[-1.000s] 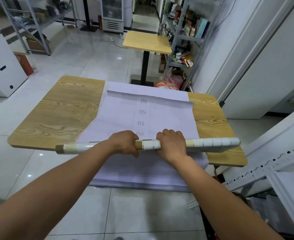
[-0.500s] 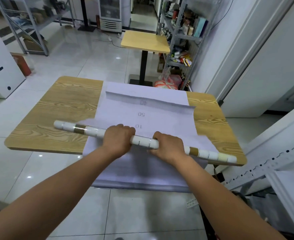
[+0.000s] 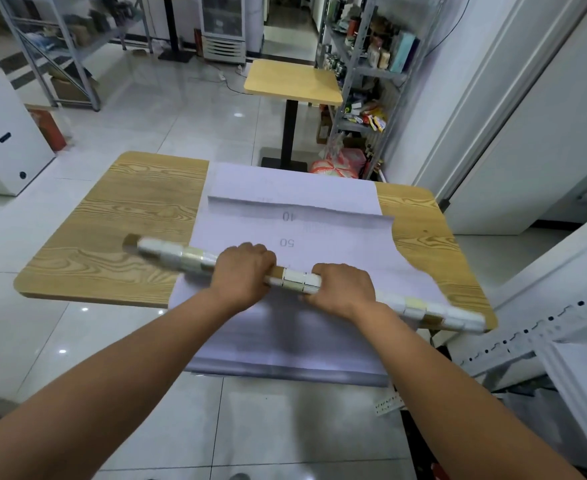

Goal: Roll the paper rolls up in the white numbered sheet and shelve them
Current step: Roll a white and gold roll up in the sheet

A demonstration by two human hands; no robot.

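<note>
A long paper roll (image 3: 295, 279), white with tan and cream patches, lies slanted across the white numbered sheet (image 3: 292, 233) on the wooden table (image 3: 129, 216). Its left end sticks out over bare wood; its right end reaches the table's near right corner. My left hand (image 3: 242, 273) grips the roll left of its middle. My right hand (image 3: 342, 287) grips it just to the right. The sheet shows the numbers 10 and 50, has a raised fold near its far end, and hangs off the near table edge.
A small yellow pedestal table (image 3: 292, 81) stands beyond the wooden one. A metal shelf rack (image 3: 361, 81) full of goods is at the back right, another rack (image 3: 60, 46) at the back left. A white perforated rail (image 3: 527, 337) runs close on the right.
The roll has swung from level to slanted, left end away from me, right end toward me. It moved further onto the sheet, both hands still gripping it.
</note>
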